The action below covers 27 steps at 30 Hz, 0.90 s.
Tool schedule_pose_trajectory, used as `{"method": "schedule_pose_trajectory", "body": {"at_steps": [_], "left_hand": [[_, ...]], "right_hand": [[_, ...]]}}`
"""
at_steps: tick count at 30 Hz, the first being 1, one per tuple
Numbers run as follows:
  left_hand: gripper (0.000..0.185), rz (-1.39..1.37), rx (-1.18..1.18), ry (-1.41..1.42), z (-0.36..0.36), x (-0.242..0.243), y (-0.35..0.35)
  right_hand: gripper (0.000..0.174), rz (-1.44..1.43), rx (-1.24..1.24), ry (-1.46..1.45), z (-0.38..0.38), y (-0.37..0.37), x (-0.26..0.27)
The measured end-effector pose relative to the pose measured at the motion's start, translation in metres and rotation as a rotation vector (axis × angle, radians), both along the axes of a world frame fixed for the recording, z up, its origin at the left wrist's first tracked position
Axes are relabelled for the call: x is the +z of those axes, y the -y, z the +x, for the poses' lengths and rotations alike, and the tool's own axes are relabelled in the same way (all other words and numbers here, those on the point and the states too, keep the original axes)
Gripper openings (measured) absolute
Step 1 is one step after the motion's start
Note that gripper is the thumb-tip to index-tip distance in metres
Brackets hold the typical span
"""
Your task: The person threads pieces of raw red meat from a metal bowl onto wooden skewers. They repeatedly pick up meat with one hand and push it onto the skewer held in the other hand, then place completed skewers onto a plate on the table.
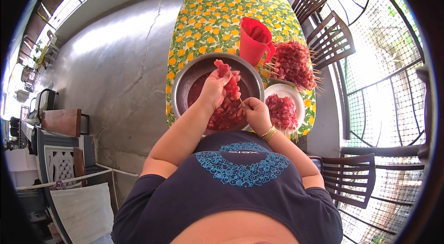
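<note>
Above a steel basin point(179, 95) of raw meat pieces point(227, 114) in reddish liquid, my left hand point(215, 88) grips several pieces of raw meat point(233, 86). My right hand point(256, 110) pinches a thin bamboo skewer point(240, 99) by its lower end, and its upper part runs into the meat at my left hand. Just right of the basin, skewered raw meat point(281, 110) lies on a white plate point(301, 100), sticks pointing towards me. Behind it rises a larger pile of meat skewers point(293, 63), with sticks jutting out on both sides.
A red plastic pitcher point(251, 48) with sticks or utensils inside stands behind the basin. The table wears an orange-patterned tablecloth point(222, 8). Dark slatted chairs point(331, 37) line its right side, beside a window grille point(378, 105). More furniture point(60, 122) stands at the left.
</note>
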<state>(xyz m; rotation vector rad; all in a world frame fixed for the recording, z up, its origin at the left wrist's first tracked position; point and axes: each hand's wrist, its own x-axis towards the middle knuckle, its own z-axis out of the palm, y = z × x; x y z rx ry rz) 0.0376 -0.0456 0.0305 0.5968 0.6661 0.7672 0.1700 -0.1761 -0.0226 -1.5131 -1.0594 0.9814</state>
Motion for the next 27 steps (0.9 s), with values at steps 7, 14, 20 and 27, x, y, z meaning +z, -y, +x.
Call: {"method": "schedule_pose_trajectory", "body": {"at_steps": [7, 14, 20, 27], "left_hand": [[0.016, -0.018, -0.021, 0.031, 0.003, 0.000, 0.005], [0.014, 0.026, -0.077, -0.008, 0.005, -0.010, 0.010], [0.021, -0.026, -0.051, 0.101, 0.011, -0.015, 0.014], [0.033, 0.118, -0.187, -0.020, 0.010, -0.023, 0.020]], "right_hand": [[0.008, 0.005, -0.023, 0.027, 0.002, 0.000, 0.006], [0.007, -0.024, -0.046, 0.057, 0.001, 0.004, 0.011], [0.007, -0.024, -0.063, 0.005, 0.003, 0.002, 0.011], [0.010, -0.013, -0.105, -0.091, 0.005, 0.007, 0.019]]}}
